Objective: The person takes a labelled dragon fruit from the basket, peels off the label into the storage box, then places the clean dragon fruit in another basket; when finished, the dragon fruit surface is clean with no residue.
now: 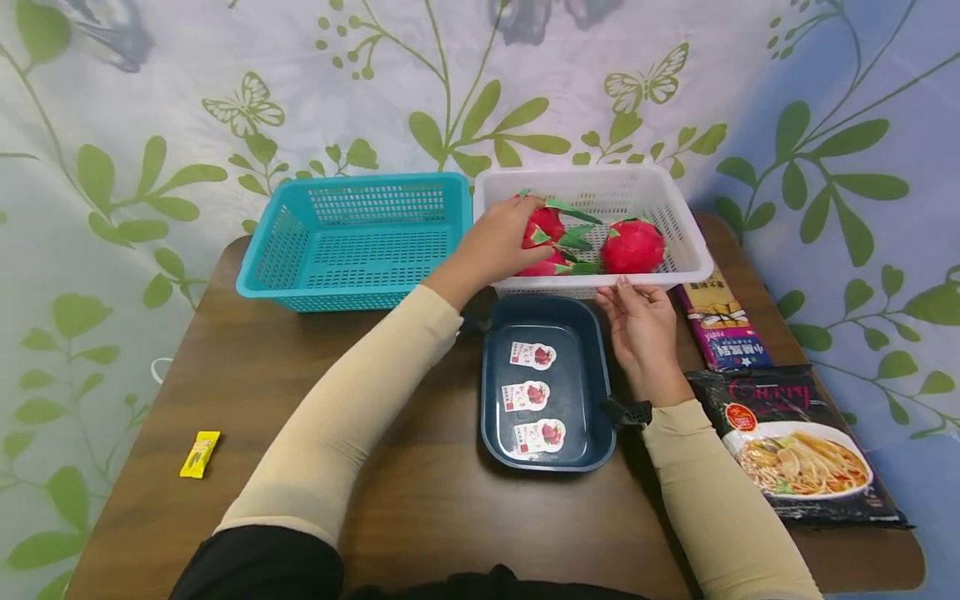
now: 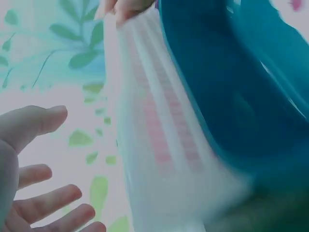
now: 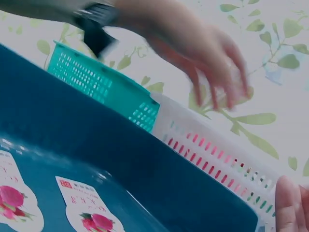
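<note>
Three pinkish-red dragon fruits with green leaf tips, one of them a dragon fruit at the right, lie in a white slotted basket. My left hand is over the two left fruits, partly hiding them; in the left wrist view its fingers are spread, holding nothing. My right hand, palm up, touches the basket's front rim with its fingertips. Below the basket stands a dark blue tray, with three dragon-fruit labels, such as a label, lying in it.
A teal slotted basket stands left of the white one. At the right lie a pasta packet and a black curry noodle bag. A small yellow packet lies at the table's left. A patterned cloth hangs behind.
</note>
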Tool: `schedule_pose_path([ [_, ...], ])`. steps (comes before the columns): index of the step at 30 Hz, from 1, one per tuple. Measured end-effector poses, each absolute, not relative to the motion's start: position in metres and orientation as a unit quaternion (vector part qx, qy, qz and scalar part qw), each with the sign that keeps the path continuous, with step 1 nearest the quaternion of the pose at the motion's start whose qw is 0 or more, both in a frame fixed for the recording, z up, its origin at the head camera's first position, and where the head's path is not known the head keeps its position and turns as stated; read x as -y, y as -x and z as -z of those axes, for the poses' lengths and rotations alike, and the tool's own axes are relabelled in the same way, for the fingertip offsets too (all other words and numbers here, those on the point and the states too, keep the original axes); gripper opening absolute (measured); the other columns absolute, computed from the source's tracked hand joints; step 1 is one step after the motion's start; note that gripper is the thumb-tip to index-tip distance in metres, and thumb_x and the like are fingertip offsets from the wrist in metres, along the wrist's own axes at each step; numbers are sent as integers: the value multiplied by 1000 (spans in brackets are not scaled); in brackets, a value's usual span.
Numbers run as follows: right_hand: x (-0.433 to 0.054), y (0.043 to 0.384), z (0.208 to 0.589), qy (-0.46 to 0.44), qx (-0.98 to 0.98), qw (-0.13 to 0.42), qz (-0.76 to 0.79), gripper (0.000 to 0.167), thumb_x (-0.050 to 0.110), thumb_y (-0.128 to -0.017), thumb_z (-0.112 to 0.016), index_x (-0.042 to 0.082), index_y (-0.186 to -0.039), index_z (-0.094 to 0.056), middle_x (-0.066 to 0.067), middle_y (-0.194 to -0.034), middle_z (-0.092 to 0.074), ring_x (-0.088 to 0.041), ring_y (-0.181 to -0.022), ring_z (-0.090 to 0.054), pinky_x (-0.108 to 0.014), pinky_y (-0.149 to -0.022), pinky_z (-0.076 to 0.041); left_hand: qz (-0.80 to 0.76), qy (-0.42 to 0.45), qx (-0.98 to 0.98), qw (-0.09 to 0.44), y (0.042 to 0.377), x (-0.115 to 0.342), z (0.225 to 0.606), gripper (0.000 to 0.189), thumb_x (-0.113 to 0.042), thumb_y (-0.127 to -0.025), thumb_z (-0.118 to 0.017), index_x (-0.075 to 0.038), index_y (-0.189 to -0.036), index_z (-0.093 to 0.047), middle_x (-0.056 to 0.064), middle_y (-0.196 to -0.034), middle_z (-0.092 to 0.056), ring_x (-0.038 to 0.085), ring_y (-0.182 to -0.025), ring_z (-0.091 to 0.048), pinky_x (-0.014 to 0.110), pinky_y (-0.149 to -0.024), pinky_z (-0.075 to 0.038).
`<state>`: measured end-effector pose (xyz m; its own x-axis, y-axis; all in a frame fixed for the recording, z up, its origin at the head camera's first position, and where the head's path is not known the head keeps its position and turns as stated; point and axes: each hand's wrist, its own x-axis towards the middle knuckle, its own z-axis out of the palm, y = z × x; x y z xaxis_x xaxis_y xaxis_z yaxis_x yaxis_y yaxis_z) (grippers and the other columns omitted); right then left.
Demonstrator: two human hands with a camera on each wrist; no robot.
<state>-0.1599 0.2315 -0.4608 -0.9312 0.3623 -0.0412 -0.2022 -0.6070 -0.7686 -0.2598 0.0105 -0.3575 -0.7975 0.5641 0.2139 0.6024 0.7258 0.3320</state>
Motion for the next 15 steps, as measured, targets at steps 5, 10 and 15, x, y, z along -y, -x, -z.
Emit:
schedule_pose_path([
  [5,-252,158,459,125,500,139,-845,55,19,-95,-80,-3,-137,-53,-18,-114,-69,-24,-93,-75,-34,-89,-58,224,297,926,59,244,57,367,66,-38,-94,-81,-4,-145,-59,13,-142,-61,30,-132,-52,41,-104,-52],
  [10,-273,142,453,184,663,91,-720,58,47,-92,-79,6,-129,-63,-19,-120,-65,-25,-96,-71,-27,-86,-58,252,280,926,39,230,132,373,66,-46,-97,-77,-5,-146,-60,12,-146,-59,31,-139,-48,49,-113,-41],
  [15,-283,118,428,174,801,91,-566,64,60,-96,-69,7,-132,-62,-19,-122,-65,-23,-95,-72,-21,-81,-57,267,225,936,48,219,214,382,75,-53,-96,-75,-4,-149,-56,18,-151,-54,38,-144,-43,60,-115,-35],
])
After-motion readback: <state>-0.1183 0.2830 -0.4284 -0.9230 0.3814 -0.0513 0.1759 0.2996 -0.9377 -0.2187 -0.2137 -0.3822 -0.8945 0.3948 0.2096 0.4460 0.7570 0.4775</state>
